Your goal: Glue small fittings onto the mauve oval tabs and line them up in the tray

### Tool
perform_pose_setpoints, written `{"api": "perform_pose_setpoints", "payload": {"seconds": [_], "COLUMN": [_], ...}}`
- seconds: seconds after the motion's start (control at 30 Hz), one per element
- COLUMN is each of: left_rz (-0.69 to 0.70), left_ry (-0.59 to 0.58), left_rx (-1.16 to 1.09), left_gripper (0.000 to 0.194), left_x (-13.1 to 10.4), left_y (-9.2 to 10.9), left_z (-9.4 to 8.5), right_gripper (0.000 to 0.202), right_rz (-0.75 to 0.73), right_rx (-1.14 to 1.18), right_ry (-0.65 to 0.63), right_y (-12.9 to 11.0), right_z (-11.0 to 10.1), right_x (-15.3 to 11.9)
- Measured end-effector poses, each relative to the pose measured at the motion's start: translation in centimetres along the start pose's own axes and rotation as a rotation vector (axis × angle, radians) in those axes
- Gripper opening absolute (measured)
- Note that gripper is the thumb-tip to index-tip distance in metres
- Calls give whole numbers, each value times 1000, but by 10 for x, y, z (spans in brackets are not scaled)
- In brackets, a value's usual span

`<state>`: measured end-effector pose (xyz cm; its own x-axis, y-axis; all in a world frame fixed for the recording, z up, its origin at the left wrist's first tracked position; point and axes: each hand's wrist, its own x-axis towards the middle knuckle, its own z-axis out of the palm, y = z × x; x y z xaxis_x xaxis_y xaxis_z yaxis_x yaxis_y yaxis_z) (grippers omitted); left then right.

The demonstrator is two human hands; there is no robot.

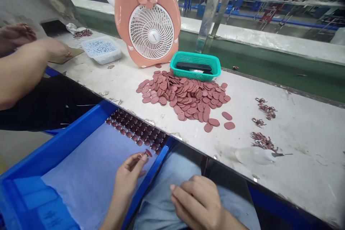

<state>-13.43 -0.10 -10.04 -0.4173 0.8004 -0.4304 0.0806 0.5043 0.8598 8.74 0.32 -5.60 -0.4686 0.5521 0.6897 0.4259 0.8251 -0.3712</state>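
Observation:
My left hand (131, 169) is over the blue crate, its thumb and fingers pinching a small brown-red oval disc (148, 152) with a small figure-like bit on it. Just beyond it, rows of similar assembled pieces (134, 129) stand along the crate's far end on a pale blue sheet (88, 165). My right hand (198, 201) hovers above my lap with its fingers curled closed; whatever may be inside them is hidden. On the table in front lies a large heap of brown-red oval discs (185, 95), several of them with small holes.
A blue crate (67, 134) sits below the table edge. On the table (269, 187) are a bear-shaped fan (151, 18), a green basket (195, 55), a clear squeeze bottle (254, 155), small brown parts (262, 140) and a white tub (102, 48). At left, another person's arms (24, 64) reach in.

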Motion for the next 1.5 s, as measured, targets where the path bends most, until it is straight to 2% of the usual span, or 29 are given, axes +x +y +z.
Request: {"api": "perform_pose_setpoints", "payload": {"seconds": [0.1,0.17,0.3,0.57,0.9,1.07,1.23,1.27,1.33,1.4,1.43,1.47,1.5], "left_rz": [48,68,72,20,20,37,117,152,250,459,619,915,1189], "left_ry": [22,-2,-59,-37,-30,-2,113,154,250,347,381,420,370], "left_rx": [240,387,590,743,750,746,740,734,699,615,559,475,431], "left_gripper": [45,37,33,33,32,35,45,46,47,42,34,24,20], "left_x": [48,72,94,109,113,112,93,86,71,56,49,41,34], "left_y": [-26,-39,-54,-68,-73,-65,-42,-35,-20,1,14,28,43], "left_z": [-19,-24,-23,-16,-14,-11,-20,-22,-19,-5,7,22,38], "right_gripper": [17,19,21,20,21,23,31,34,42,50,54,59,64], "right_rz": [28,61,112,137,156,171,164,177,223,343,444,561,676], "right_rx": [-15,-36,-70,-67,-88,-111,-202,-267,-423,-535,-552,-546,-528], "right_ry": [5,2,14,54,64,72,112,160,367,594,645,633,567], "right_y": [5,10,14,17,17,17,18,20,25,32,36,40,43], "right_z": [-11,-16,-19,-18,-24,-31,-56,-63,-74,-83,-86,-88,-89], "right_x": [-11,-17,-24,-35,-38,-36,-45,-49,-59,-65,-67,-66,-64]}}
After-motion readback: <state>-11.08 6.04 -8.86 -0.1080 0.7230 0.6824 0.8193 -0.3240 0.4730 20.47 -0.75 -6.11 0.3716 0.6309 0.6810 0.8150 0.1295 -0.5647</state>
